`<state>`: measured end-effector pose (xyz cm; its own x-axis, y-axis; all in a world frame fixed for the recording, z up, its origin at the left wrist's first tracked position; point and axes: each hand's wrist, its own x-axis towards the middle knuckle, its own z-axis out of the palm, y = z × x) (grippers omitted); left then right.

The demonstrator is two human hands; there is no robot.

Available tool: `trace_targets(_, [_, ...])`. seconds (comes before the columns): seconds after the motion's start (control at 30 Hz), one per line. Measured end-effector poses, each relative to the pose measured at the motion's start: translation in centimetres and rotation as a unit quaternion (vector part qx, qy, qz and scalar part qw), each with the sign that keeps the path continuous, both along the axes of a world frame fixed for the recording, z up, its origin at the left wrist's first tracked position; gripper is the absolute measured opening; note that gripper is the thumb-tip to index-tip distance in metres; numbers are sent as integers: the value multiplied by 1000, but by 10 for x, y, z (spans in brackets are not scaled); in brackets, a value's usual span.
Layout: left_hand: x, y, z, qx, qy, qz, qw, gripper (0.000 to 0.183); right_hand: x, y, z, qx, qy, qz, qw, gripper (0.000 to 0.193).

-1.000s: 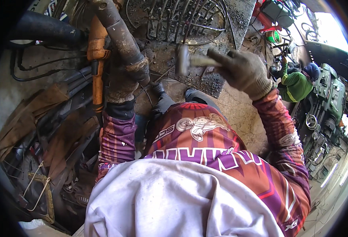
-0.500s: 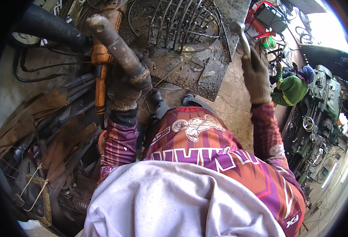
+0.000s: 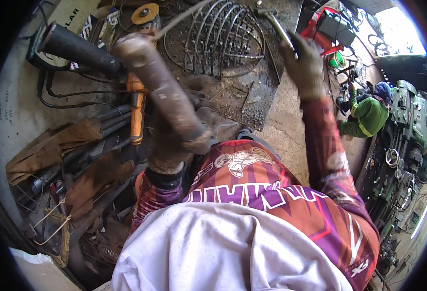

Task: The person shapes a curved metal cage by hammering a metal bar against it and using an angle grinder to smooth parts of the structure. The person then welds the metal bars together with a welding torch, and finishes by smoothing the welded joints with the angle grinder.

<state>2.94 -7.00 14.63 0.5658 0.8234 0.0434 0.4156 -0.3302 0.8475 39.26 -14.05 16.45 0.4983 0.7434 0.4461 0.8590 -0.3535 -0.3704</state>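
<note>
My left hand, in a dirty knit glove, is closed round a thick brown metal pipe, partly smeared by motion. The pipe slants up and left; its far end overlaps an orange angle grinder. Near that end a blurred grey rod runs up to the right; whether it joins the pipe I cannot tell. Gloved too, my right hand grips a hammer by its handle, head raised at the top. Beyond both hands, a curved cage of metal bars lies on a dark steel plate.
At left, a dark thick tube with cables, brown cloth and a hacksaw frame crowd the space. To the right, a co-worker in green crouches beside a large green machine. A red-and-grey case stands behind.
My right hand has lifted the hammer up and to the left. The pipe in my left hand has shifted slightly right and lower. The grinder's disc has come into view.
</note>
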Motion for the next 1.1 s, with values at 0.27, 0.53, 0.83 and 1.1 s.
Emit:
trace_targets(0.27, [146, -46, 89, -204, -297, -175, 916, 32, -124, -127, 16, 66, 317, 286, 902, 63])
trace_targets(0.53, [238, -130, 103, -171, -242, -159, 942, 36, -101, -159, -14, 355, 759, 127, 531, 55])
trace_targets(0.83, [356, -171, 140, -178, -246, -251, 919, 50, 69, -213, -21, 428, 405, 76, 804, 53])
trace_targets(1.1, [459, -171, 135, -171, -307, -163, 922, 38, 139, -187, 31, 463, 585, 157, 647, 66])
